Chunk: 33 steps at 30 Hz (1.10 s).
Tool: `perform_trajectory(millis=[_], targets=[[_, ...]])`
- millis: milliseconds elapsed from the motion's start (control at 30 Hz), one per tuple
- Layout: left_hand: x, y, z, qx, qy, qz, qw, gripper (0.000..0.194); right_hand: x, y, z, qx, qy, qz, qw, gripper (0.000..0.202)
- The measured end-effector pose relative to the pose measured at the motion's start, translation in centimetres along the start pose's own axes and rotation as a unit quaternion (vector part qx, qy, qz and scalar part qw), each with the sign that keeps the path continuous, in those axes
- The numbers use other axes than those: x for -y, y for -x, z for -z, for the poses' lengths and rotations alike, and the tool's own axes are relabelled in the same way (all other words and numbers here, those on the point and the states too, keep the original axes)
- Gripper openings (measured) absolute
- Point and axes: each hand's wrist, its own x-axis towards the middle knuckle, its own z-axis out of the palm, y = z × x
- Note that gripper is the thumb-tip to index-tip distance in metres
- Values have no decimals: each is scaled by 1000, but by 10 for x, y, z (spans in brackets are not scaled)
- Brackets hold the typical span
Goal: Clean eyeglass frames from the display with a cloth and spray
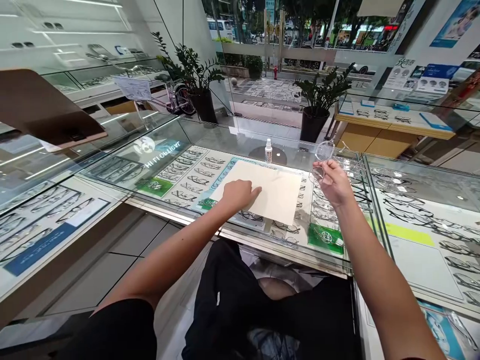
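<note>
My right hand (333, 181) is raised over the right part of the glass counter, its fingers closed on a thin-framed pair of eyeglasses (324, 149). A cream cloth (279, 192) lies spread on the glass top (240, 136). On the cloth's left part rests my left hand (239, 194), thumb pointing right and the other fingers curled; whether they pinch the cloth is hidden. Behind the cloth stands a small white spray bottle (268, 151), upright.
Rows of eyeglasses (198, 180) lie under the glass, with green cards (325, 238) among them. A brown panel (45, 107) juts in at the left. Potted plants (317, 100) stand beyond the counter, and another display counter (393, 120) is at the back right.
</note>
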Motion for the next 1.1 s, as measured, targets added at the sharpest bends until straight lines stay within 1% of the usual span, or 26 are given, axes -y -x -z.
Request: perform_trajectory(millis=[100,233,400,533,600,700,767,833,900,967,1033,1100], targets=[[-3,-12,0,1,-19,-32,999,64,-1,0,0,2,5,0,1000,43],[-8,-28,-2,28,-43,-59,997,67,-3,-1,2,0,9,-1,1000,44],[-7,-38,-4,36,28,-65,997,49,-5,0,0,6,8,-3,1000,45],[0,-40,5,45,63,-85,993,40,-5,0,0,8,15,3,1000,43],[5,-41,13,46,97,-91,990,38,-6,0,2,8,20,4,1000,42],[14,-41,32,43,183,-84,979,40,-6,-2,4,14,19,1,1000,42],[17,-40,48,36,255,-75,963,41,-6,-1,5,18,17,0,1000,41],[17,-38,64,19,333,-72,940,39,-5,0,3,19,15,1,1000,40],[13,-35,80,-10,401,-68,913,37,-3,2,0,18,20,-2,1000,38],[5,-32,95,-30,441,-63,895,37,-1,6,-5,20,27,-5,999,37],[-4,-31,106,-30,460,-71,885,38,1,9,-10,23,37,-6,999,36],[-16,-32,113,-20,471,-92,877,35,2,12,-14,25,50,-5,998,37]])
